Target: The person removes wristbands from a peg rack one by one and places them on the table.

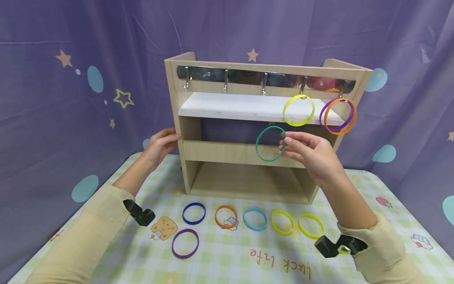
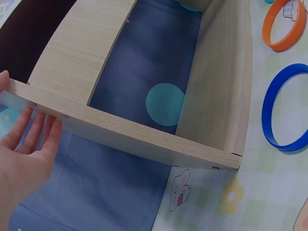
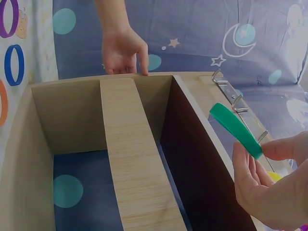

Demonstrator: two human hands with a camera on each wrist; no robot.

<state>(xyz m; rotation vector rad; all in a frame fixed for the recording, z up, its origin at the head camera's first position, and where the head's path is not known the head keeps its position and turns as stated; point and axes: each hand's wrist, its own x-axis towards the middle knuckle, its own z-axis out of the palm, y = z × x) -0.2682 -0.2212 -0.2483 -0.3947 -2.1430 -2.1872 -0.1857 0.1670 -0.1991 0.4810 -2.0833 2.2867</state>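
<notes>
My right hand (image 1: 317, 156) pinches a green silicone wristband (image 1: 261, 155) between thumb and fingers, in front of the wooden shelf (image 1: 227, 153). In the right wrist view the green wristband (image 3: 236, 127) shows edge-on, close to the hook rail. My left hand (image 1: 160, 146) rests on the shelf's left side panel, its fingers (image 2: 37, 130) fairly straight against the outer face. A yellow wristband (image 1: 286, 118) hangs from the fourth hook. On the rightmost hook hang a purple wristband (image 1: 322, 118) and an orange wristband (image 1: 352, 124).
On the checked tablecloth (image 1: 134, 256) before the shelf lie a blue band (image 1: 184, 219), an orange band (image 1: 217, 221), a light blue band (image 1: 255, 228), two yellow bands and a purple band (image 1: 173, 248). The metal rail's three left hooks (image 1: 226, 81) hold no bands. A purple curtain (image 1: 117, 35) stands behind.
</notes>
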